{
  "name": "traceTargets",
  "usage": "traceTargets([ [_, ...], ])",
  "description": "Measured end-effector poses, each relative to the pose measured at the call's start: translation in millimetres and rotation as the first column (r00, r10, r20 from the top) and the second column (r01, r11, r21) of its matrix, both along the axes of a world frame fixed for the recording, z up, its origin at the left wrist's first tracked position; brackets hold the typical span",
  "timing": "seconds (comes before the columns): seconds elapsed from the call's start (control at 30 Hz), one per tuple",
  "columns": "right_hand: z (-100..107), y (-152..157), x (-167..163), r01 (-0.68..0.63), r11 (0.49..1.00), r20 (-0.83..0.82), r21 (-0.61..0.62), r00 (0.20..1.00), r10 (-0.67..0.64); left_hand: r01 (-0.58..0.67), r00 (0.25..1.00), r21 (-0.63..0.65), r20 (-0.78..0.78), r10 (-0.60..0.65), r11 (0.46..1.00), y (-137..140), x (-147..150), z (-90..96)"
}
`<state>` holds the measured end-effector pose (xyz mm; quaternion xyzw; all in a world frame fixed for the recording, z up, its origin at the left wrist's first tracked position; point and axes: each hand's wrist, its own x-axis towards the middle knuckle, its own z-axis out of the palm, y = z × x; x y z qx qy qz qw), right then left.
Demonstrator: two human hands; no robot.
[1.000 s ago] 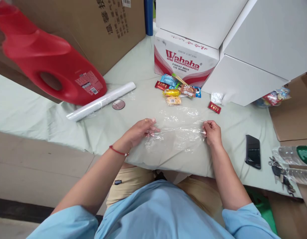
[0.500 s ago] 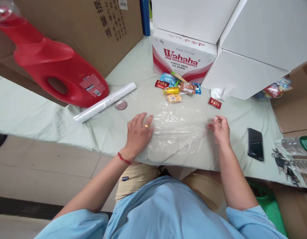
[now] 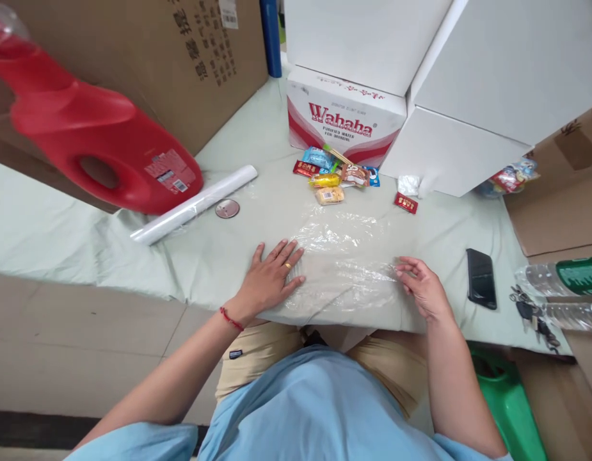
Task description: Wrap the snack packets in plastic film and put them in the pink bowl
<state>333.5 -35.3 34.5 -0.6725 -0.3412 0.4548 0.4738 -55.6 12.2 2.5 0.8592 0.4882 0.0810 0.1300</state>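
Clear film [image 3: 344,282] wrinkled, nr front edge of table [image 3: 214,262], betw hands. L hand [image 3: 271,282] palm down, fingers fanned wide at film's L side. R hand [image 3: 420,285] half-curled at R side; can't tell if pinching. Risks: thin film prob clings to fingers, bunches if tugged unevenly; pulled twd front edge, cd slip off.

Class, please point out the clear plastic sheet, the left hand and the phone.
Clear plastic sheet [image 3: 342,266]: head view, near its middle.
Left hand [image 3: 271,280]: head view, back of the hand.
Phone [image 3: 481,278]: head view, dark screen.
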Motion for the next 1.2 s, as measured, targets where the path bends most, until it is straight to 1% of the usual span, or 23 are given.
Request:
traceTargets([
  [0.1,6.7,-7.4,19.9,0.069,0.998,0.229,0.007,0.971,-0.069,0.0,0.999,-0.032,0.054,0.001,0.999,3.0,-6.0,-2.2],
  [0.17,18.3,-13.0,14.3,0.098,0.992,0.342,0.073,0.932,-0.118,-0.031,0.992,-0.049,0.122,0.037,0.998,6.2,-10.2,-0.2],
  [0.2,25.6,-15.5,4.4,0.083,0.99,0.378,0.113,0.918,-0.12,-0.067,0.985,-0.04,0.158,0.073,0.997,8.0,-11.0,2.7],
  [0.23,32.9,-17.2,-10.0,0.034,0.989,0.4,0.144,0.912,-0.09,-0.115,0.975,-0.015,0.19,0.115,0.993,9.8,-10.3,7.1],
  [0.3,43.5,-17.2,-48.5,-0.126,0.968,0.426,0.218,0.905,0.022,-0.21,0.953,0.076,0.238,0.187,0.975,12.6,-3.0,19.3],
  [0.33,45.3,-15.6,-70.1,-0.27,0.934,0.439,0.236,0.887,0.146,-0.236,0.946,0.126,0.254,0.199,0.963,13.5,3.5,26.1],
  [0.37,44.1,-13.1,-91.6,-0.417,0.872,0.468,0.256,0.843,0.266,-0.237,0.946,0.167,0.264,0.188,0.957,14.0,11.3,32.4],
  [0.4,40.3,-10.3,-111.8,-0.541,0.8,0.516,0.258,0.778,0.359,-0.213,0.951,0.192,0.265,0.159,0.958,14.4,19.6,37.3],
  [0.47,27.0,-5.3,-144.1,-0.73,0.66,0.622,0.177,0.602,0.5,-0.13,0.967,0.192,0.243,0.081,0.973,16.3,34.2,40.9],
  [0.53,11.7,-3.0,-162.2,-0.836,0.547,0.68,0.045,0.427,0.596,-0.08,0.98,0.144,0.195,0.051,0.986,21.1,41.2,34.9],
  [0.57,5.2,-3.2,-165.6,-0.861,0.508,0.687,-0.004,0.368,0.627,-0.081,0.985,0.113,0.163,0.062,0.99,24.6,41.0,29.2],
  [0.6,0.2,-4.3,-165.4,-0.875,0.483,0.684,-0.027,0.336,0.648,-0.091,0.988,0.084,0.129,0.08,0.992,28.4,39.0,22.5],
  [0.63,-3.1,-6.1,-162.2,-0.882,0.47,0.675,-0.026,0.332,0.659,-0.103,0.991,0.06,0.095,0.097,0.993,32.2,35.7,15.6],
  [0.7,-4.6,-11.3,-148.9,-0.888,0.459,0.632,0.03,0.373,0.68,-0.112,0.993,0.038,0.047,0.11,0.993,38.1,28.4,3.7],
  [0.77,-1.3,-15.8,-129.3,-0.884,0.458,0.546,0.095,0.431,0.719,-0.106,0.994,0.043,0.033,0.104,0.993,40.8,24.0,-3.4],
  [0.8,1.3,-16.2,-118.1,-0.875,0.471,0.489,0.111,0.461,0.741,-0.107,0.994,0.05,0.036,0.105,0.993,41.0,23.2,-5.1],
  [0.83,3.8,-14.3,-106.3,-0.858,0.501,0.429,0.113,0.497,0.754,-0.108,0.994,0.056,0.042,0.106,0.993,40.8,23.3,-5.9],
  [0.87,5.9,-9.3,-94.2,-0.831,0.546,0.379,0.101,0.54,0.751,-0.108,0.993,0.059,0.048,0.105,0.992,40.4,23.8,-6.0],
  [0.93,8.6,12.3,-70.6,-0.743,0.667,0.354,0.053,0.638,0.683,-0.103,0.993,0.061,0.058,0.1,0.993,39.7,25.2,-5.2],
  [1.0,9.1,50.3,-51.0,-0.619,0.785,0.461,0.028,0.705,0.539,-0.103,0.993,0.066,0.06,0.099,0.993,39.4,26.1,-4.4],
  [1.07,8.7,100.7,-39.2,-0.511,0.859,0.608,0.038,0.694,0.386,-0.112,0.993,0.07,0.043,0.109,0.991,39.2,26.6,-3.6],
  [1.1,8.5,127.8,-37.1,-0.471,0.882,0.677,0.033,0.659,0.327,-0.12,0.993,0.072,0.027,0.118,0.99,39.0,26.9,-3.2],
  [1.2,7.9,202.7,-44.1,-0.406,0.914,0.864,0.004,0.462,0.202,-0.138,0.99,0.079,-0.021,0.14,0.987,38.0,27.9,-1.9],
])
